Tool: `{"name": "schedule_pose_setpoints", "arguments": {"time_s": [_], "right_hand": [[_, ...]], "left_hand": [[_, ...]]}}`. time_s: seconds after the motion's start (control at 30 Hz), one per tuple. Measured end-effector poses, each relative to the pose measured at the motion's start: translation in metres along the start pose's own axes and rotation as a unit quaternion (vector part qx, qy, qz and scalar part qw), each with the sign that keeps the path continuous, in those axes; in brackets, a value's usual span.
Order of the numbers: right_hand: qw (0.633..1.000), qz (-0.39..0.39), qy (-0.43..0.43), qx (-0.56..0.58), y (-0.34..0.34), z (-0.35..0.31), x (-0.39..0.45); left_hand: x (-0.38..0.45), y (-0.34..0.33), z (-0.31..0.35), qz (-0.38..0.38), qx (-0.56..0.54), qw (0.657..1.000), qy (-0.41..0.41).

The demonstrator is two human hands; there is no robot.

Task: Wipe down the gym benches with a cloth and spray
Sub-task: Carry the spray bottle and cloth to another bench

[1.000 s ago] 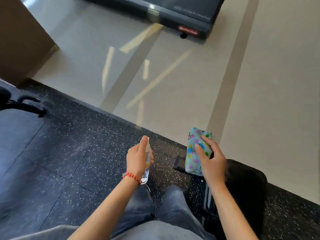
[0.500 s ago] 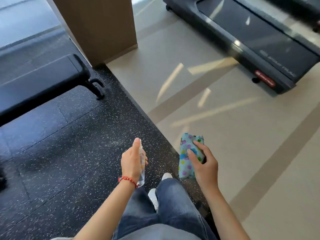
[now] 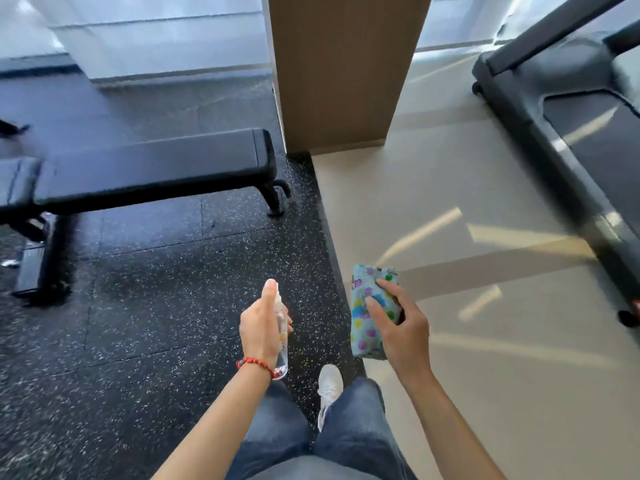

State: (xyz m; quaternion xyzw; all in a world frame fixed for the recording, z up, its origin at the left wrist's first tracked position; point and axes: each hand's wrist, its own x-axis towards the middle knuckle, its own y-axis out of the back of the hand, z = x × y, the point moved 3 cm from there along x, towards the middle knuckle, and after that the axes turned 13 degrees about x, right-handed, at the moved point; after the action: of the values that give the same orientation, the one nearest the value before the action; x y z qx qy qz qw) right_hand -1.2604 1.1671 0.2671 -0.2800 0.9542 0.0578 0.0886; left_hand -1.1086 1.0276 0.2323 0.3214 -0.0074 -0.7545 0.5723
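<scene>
Clear plastic shows below the left hand (image 3: 264,323): one small spray bottle (image 3: 282,344) held roughly upright, its long axis running away from the person and its top end pointing ahead toward the black speckled rubber floor (image 3: 138,306). The fingers of that hand are curled round the bottle, with the thumb laid along its top. Whether there is liquid inside the bottle cannot be told. A red beaded bracelet (image 3: 254,362) circles the left wrist.

One cloth (image 3: 367,313), pale blue-green with coloured hearts, is folded into a long pad whose long axis also runs away from the person, nearly parallel to the bottle. The right hand (image 3: 403,332) grips it from the right side, fingers curled over its face. Bottle and cloth are held near each other in the air, apart, above the border where the rubber floor meets the beige floor (image 3: 467,393).

One black padded bench (image 3: 152,168) stands ahead and to the left on the rubber, well apart from both hands; its long axis runs left to right, with its right end near a brown pillar (image 3: 343,71). One treadmill (image 3: 568,133) stands on the beige floor at the right. Blue jeans (image 3: 349,438) and one white shoe (image 3: 329,384) show below the hands.
</scene>
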Motion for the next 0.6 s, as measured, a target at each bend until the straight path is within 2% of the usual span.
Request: {"name": "schedule_pose_setpoints", "arguments": {"time_s": [0.27, 0.43, 0.6], "right_hand": [[0.998, -0.060, -0.004, -0.025, -0.065, -0.014, 0.085], [0.995, -0.091, -0.017, -0.032, -0.134, -0.011, 0.136], [0.996, -0.085, -0.024, -0.017, -0.215, -0.029, 0.197]], "left_hand": [[0.075, 0.022, 0.028, 0.094, -0.039, 0.994, 0.050], [0.151, 0.038, 0.054, 0.098, -0.059, 0.992, 0.048], [0.251, 0.068, 0.099, 0.091, -0.061, 0.992, 0.058]]}}
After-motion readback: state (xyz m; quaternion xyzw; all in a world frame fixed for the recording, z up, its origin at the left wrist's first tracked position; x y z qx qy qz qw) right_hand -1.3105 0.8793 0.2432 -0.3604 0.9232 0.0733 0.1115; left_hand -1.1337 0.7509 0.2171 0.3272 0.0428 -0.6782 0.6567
